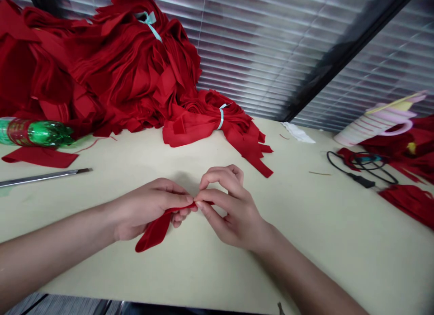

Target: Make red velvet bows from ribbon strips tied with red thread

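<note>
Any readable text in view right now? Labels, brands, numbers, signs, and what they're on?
Nothing can be read clearly.
The red label on the green bottle: any print is too blurred to read.
The black box on the cable: no legible marking.

Red fabric strip [154, 231]: narrow, soft, matte, possibly felt; weave too small to tell. Single piece, bent or gathered near pinch, held between left hand [152, 208] and right hand [233, 213], both gripping it. Wider end droops down and left below left hand, tip rounded or folded. Short end pokes right, between hands. Pinched section largely hidden by grip; exact fold cannot be told.
</note>
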A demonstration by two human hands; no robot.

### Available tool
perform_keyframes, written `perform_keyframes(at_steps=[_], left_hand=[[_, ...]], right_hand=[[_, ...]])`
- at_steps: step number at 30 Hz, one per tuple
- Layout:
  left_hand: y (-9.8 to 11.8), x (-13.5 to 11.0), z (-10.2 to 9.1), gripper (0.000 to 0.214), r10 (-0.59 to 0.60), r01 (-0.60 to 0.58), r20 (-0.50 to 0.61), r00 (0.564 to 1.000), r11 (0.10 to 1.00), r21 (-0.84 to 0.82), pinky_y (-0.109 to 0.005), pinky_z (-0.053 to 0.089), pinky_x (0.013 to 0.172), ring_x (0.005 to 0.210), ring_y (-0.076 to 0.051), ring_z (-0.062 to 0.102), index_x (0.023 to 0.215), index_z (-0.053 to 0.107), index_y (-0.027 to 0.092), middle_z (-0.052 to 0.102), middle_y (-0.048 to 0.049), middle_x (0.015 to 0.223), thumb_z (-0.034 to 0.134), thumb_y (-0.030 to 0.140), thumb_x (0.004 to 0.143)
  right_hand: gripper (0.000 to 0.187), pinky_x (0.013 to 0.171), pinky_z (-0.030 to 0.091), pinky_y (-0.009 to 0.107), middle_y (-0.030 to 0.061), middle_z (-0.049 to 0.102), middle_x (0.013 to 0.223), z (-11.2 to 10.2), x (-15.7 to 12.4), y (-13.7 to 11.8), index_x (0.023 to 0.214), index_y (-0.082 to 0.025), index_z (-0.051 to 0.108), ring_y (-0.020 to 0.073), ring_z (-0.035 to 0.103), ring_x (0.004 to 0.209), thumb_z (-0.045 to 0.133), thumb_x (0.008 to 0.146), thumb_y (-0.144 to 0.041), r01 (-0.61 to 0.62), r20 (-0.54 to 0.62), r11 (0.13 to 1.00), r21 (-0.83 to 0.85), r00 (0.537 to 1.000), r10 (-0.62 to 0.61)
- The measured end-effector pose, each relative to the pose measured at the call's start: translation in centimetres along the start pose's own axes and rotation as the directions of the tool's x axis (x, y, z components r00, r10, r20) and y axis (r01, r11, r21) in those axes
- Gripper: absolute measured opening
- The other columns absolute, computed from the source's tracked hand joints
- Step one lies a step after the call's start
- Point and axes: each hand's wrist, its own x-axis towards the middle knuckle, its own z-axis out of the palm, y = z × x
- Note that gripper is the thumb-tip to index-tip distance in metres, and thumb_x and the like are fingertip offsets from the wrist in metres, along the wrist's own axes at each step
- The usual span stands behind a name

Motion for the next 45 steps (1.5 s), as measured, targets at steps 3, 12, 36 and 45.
perform_keyframes(at_steps=[3, 12, 36, 45], left_hand=[[-0.1, 0.0, 0.0, 0.016, 0.002, -0.002, 0.004, 1.000, 1.000, -0.027, -0.022, 0.037, 0.057, 0.060, -0.009, 0.045, 0.068, 0.059, 0.011, 0.050, -0.0007, 0.064, 0.059, 0.023, 0.078], [1.0, -0.4, -0.1, 0.023, 0.139, -0.150, 0.096, 0.986, 0.982, 0.115, -0.022, 0.036, 0.058, 0.061, -0.008, 0.040, 0.072, 0.057, 0.012, 0.044, 0.0022, 0.064, 0.060, 0.034, 0.080], [-0.4, 0.2, -1.1, 0.051, 0.901, -0.105, 0.306, 0.306, -0.287, 0.952, -0.047, 0.036, 0.092, 0.112, -0.031, 0.040, 0.116, 0.044, 0.015, 0.046, -0.0153, 0.116, 0.066, 0.029, 0.072], [-0.5, 0.1, 0.6, 0.016, 0.629, -0.417, -0.174, 0.758, 0.672, 0.612, -0.023, 0.048, 0.058, 0.067, -0.014, 0.061, 0.078, 0.066, 0.017, 0.068, -0.0014, 0.075, 0.061, 0.032, 0.077]], right_hand=[[0.018, 0.081, 0.031, 0.043, 0.0026, 0.056, 0.091, -0.3, -0.1, -0.1, 0.079, -0.022, 0.056, 0.0207, 0.054, 0.089, 0.050, 0.072, -0.007, 0.078, -0.037, 0.993, -0.092, 0.996, -0.081], [0.027, 0.077, 0.039, 0.045, 0.0044, 0.061, 0.094, -0.4, 0.3, -0.5, 0.087, -0.024, 0.064, 0.0214, 0.058, 0.084, 0.051, 0.071, -0.007, 0.029, -0.136, 0.997, 0.071, 0.991, -0.019], [0.017, 0.058, 0.049, 0.026, 0.0027, 0.068, 0.084, -0.2, 0.8, -0.1, 0.090, -0.020, 0.066, 0.0139, 0.061, 0.069, 0.066, 0.073, -0.024, -0.519, 0.066, 0.665, 0.536, 0.812, 0.580], [0.011, 0.056, 0.048, 0.022, -0.0008, 0.064, 0.076, 1.0, 0.7, -1.1, 0.083, -0.020, 0.061, 0.0114, 0.058, 0.067, 0.066, 0.073, -0.020, -0.532, -0.066, 0.674, 0.513, 0.758, 0.649]])
